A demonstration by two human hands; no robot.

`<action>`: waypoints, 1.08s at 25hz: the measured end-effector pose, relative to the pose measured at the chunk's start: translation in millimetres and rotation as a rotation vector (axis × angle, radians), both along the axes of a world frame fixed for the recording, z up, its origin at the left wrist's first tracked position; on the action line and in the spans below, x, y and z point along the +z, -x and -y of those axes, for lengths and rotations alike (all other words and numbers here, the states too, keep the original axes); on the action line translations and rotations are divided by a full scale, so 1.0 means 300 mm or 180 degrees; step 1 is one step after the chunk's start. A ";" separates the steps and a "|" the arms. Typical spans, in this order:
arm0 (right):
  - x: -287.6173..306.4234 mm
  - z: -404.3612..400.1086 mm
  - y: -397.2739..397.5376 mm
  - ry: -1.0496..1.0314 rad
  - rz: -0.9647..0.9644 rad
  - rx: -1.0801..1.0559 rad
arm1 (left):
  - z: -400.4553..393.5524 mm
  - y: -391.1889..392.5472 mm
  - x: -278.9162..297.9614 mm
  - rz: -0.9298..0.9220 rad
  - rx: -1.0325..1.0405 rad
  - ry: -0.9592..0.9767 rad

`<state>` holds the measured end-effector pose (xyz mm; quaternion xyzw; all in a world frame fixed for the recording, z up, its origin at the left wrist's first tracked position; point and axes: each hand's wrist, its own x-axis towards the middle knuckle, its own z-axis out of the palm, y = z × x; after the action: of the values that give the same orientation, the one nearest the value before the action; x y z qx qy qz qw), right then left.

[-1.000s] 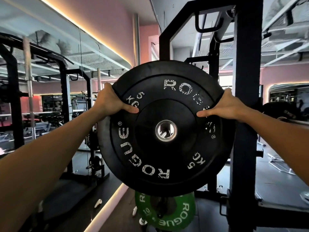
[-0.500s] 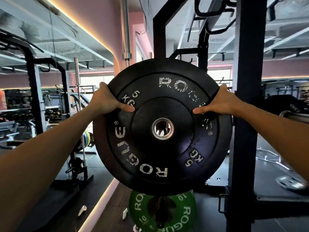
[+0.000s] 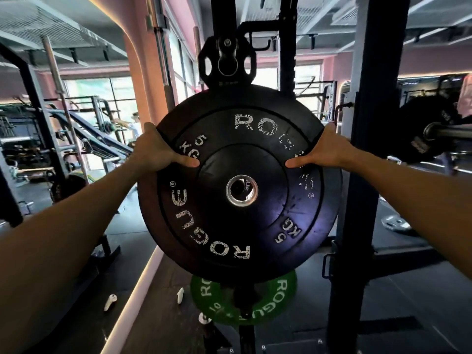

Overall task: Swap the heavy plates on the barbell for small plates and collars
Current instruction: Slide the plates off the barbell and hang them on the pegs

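A black 5 kg Rogue bumper plate (image 3: 240,226) fills the middle of the head view, upright and facing me. My left hand (image 3: 158,149) grips its upper left rim, thumb on the face. My right hand (image 3: 324,149) grips the upper right rim the same way. Through the steel centre hole (image 3: 242,190) I see something dark behind. At the far right the barbell sleeve (image 3: 449,130) sticks out with a black plate (image 3: 424,131) on it.
A black rack upright (image 3: 367,175) stands just right of the plate. A green 10 kg plate (image 3: 278,300) hangs on a storage peg below, a small black plate (image 3: 227,62) above. White objects (image 3: 110,302) lie on the floor by a mirror wall at left.
My view has shifted, so the small black plate above now shows and the barbell end appears at right. The 5 kg plate stays in both hands, slightly lower in view.
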<state>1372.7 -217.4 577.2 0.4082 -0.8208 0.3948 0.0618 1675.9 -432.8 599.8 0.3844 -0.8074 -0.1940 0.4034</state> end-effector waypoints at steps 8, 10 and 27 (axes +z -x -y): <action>-0.049 0.150 0.092 -0.0044 -0.0002 -0.0030 | 0.206 0.119 -0.057 0.0051 -0.0096 -0.0052; -0.070 0.201 0.117 -0.0099 0.0046 -0.0051 | 0.255 0.158 -0.078 0.0020 -0.0111 -0.0093; -0.140 0.709 0.480 0.0579 -0.0116 -0.0065 | 0.786 0.551 -0.235 -0.0464 -0.0106 0.0358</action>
<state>1228.7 -430.2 535.3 0.3997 -0.7843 0.4596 0.1176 1510.6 -668.6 529.3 0.3325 -0.7918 -0.1825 0.4788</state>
